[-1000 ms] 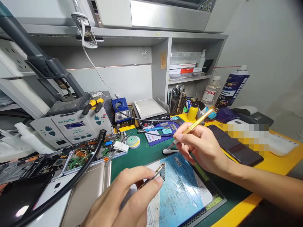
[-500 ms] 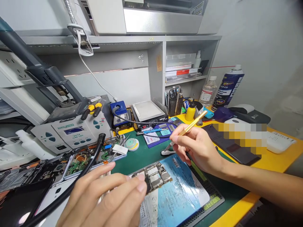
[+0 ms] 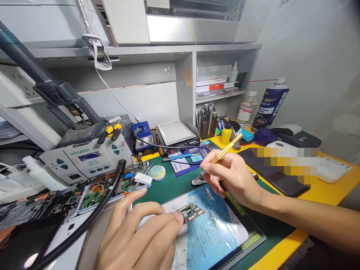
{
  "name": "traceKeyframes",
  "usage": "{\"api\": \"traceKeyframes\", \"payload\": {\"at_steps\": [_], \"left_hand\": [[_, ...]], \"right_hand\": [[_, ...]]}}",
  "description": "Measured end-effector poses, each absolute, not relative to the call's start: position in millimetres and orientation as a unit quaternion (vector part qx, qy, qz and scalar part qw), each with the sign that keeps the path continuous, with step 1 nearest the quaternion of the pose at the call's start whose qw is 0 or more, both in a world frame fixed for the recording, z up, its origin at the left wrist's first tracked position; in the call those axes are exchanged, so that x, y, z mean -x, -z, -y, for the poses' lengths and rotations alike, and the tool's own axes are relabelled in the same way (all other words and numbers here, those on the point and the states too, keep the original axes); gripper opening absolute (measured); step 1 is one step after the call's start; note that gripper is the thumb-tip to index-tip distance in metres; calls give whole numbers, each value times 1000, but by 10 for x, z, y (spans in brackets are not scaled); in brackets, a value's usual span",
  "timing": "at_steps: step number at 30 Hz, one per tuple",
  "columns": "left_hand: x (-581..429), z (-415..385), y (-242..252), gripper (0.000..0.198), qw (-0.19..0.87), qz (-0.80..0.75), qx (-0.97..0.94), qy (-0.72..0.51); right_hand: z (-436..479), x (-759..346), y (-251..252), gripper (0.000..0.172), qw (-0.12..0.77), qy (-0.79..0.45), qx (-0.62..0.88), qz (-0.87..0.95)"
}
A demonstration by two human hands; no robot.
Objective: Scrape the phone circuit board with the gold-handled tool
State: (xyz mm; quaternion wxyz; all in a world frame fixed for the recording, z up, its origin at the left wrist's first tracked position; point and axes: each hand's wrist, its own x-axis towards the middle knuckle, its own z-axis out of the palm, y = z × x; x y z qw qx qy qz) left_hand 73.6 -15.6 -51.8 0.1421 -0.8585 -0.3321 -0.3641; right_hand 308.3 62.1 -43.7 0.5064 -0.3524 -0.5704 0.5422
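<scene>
My left hand (image 3: 146,232) is closed on the edge of a small phone circuit board (image 3: 193,213), keeping it tilted above a blue-and-white sheet (image 3: 216,232). Its fingertips cover the board's left end. In my right hand (image 3: 230,172) is a slim tool with a gold handle (image 3: 227,148), gripped like a pen. The tool's thin tip points down at a small white piece with a dark end (image 3: 198,182) on the green mat (image 3: 165,189); whether they touch I cannot tell.
A thick black hose (image 3: 97,215) crosses the left side, by a tray of boards (image 3: 98,190) and a hot-air station (image 3: 87,161). Behind stand a flat-topped heating unit (image 3: 177,133) and a yellow bottle (image 3: 225,134). A dark flat panel (image 3: 270,170) lies right.
My left hand has moved a little right, and the circuit board has tilted so that it shows narrower. My right hand and its tool have barely shifted.
</scene>
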Motion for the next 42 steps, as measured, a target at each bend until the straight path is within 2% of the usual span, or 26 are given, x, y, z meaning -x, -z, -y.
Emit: {"api": "traceKeyframes", "payload": {"at_steps": [4, 8, 12, 16, 18, 22, 25, 33, 35, 38, 42], "left_hand": [[-742, 136, 515, 40, 142, 337, 839, 403], [-801, 169, 527, 29, 77, 367, 826, 421], [-721, 191, 548, 19, 34, 486, 747, 452], [-612, 159, 553, 27, -165, 567, 692, 415], [-633, 138, 558, 32, -220, 560, 691, 399], [-763, 120, 584, 42, -114, 562, 700, 425], [-816, 118, 597, 42, -67, 549, 726, 409], [-744, 119, 623, 19, -31, 520, 793, 316], [-723, 109, 648, 15, -30, 510, 811, 286], [-699, 95, 684, 14, -23, 500, 821, 273], [-685, 109, 677, 13, -21, 495, 828, 263]], "right_hand": [[-619, -3077, 444, 16, 505, -541, 353, 572], [-632, -3077, 465, 16, 504, -540, 351, 575], [-629, -3080, 461, 21, 494, -539, 354, 582], [-616, -3067, 426, 29, 484, -535, 364, 589], [-617, -3061, 419, 31, 482, -536, 367, 588], [-630, -3063, 429, 31, 481, -544, 365, 583], [-636, -3069, 440, 29, 480, -551, 360, 580], [-573, -3135, 460, 19, 442, -617, 335, 559], [-546, -3145, 442, 18, 407, -655, 319, 551], [-504, -3135, 388, 18, 304, -705, 313, 559], [-454, -3110, 320, 11, 210, -710, 342, 578]]}}
